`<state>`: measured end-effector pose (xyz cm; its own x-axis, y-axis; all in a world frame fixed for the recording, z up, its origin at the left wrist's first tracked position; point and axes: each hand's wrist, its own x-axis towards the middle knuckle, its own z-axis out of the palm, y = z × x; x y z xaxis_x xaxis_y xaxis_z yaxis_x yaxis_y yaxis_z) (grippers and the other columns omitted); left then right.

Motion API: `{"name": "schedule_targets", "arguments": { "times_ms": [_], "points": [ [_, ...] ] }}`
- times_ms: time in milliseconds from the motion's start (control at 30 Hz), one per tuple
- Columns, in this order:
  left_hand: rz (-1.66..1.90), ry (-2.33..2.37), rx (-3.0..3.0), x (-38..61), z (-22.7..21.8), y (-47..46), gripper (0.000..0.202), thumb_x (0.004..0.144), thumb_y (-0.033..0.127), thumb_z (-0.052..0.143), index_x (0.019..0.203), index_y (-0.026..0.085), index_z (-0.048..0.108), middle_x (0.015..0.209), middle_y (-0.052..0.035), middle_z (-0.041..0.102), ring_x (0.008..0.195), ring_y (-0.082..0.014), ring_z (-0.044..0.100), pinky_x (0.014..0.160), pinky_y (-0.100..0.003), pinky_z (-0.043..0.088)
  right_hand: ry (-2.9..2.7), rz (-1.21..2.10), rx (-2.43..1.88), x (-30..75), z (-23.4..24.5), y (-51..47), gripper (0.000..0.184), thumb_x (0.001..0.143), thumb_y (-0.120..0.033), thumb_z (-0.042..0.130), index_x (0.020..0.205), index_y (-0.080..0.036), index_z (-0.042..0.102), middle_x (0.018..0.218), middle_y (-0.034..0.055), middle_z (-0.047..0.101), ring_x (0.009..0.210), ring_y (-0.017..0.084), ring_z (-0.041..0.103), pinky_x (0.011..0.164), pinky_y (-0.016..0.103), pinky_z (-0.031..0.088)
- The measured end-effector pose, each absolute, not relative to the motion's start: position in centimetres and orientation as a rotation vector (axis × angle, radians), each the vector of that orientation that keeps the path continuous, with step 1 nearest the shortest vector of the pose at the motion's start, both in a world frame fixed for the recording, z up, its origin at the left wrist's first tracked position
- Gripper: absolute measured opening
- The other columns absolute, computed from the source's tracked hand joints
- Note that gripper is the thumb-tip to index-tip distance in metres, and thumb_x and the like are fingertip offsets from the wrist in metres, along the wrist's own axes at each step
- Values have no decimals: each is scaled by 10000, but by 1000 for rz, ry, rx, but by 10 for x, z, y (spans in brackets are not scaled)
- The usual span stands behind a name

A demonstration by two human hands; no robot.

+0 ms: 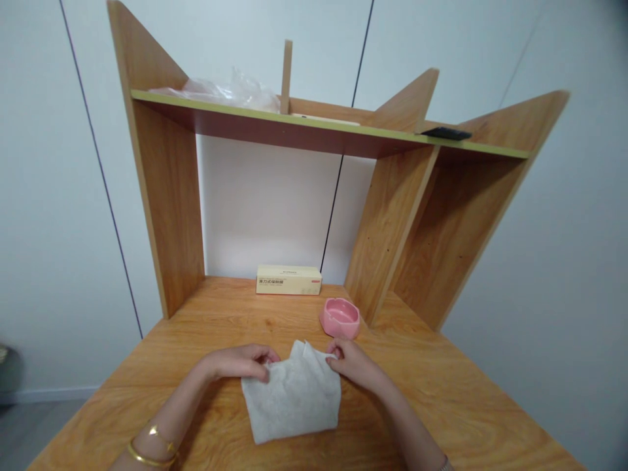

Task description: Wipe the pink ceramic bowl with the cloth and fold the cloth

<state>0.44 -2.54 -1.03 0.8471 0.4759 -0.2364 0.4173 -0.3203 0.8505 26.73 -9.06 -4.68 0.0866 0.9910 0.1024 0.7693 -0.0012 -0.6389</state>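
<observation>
A pale grey-white cloth (297, 399) spreads between my two hands just over the wooden desk, its upper edge bunched into a small peak in the middle. My left hand (248, 363) pinches the upper left corner, thumb in front and fingers behind. On the other side, my right hand (350, 360) grips the upper right corner between thumb and fingers. Just beyond the right hand stands a pink faceted bowl, like an ashtray (339, 328). Whether the cloth's lower edge touches the desk I cannot tell.
A long cream box (288, 282) with printed writing lies at the back of the desk (456, 399). Above runs a wooden shelf (314, 131) with upright side panels. Clear plastic wrapping (230, 91) and a flat black object (446, 133) rest on it.
</observation>
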Motion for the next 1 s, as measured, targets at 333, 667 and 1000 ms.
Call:
{"name": "schedule_targets", "arguments": {
  "times_ms": [333, 667, 1000],
  "points": [
    [389, 990, 2181, 13, -15, -21, 217, 546, 184, 456, 754, 169, 519, 675, 22, 488, 663, -148, 457, 576, -231, 333, -1681, 559, -1723, 266, -40, -91, 104, 596, -112, 467, 665, -188, 448, 606, -41, 474, 588, 105, 447, 520, 192, 320],
    [1239, 1333, 2508, 9, 0, -22, 110, 718, 196, 453, 819, 211, 495, 888, -25, 521, 865, -214, 412, 762, -329, 279, -1402, 467, -1428, 260, -27, -87, 96, 638, -237, 448, 706, -213, 384, 508, -86, 372, 469, 90, 368, 465, 202, 275],
    [1063, 1267, 2554, 3, -13, -10, 118, 713, 109, 442, 751, 206, 498, 877, -11, 518, 857, -199, 401, 744, -300, 282, -1225, 473, -1488, 263, -9, -102, 142, 577, -306, 440, 657, -232, 349, 440, -92, 365, 425, 104, 390, 441, 217, 270]
  ]
}}
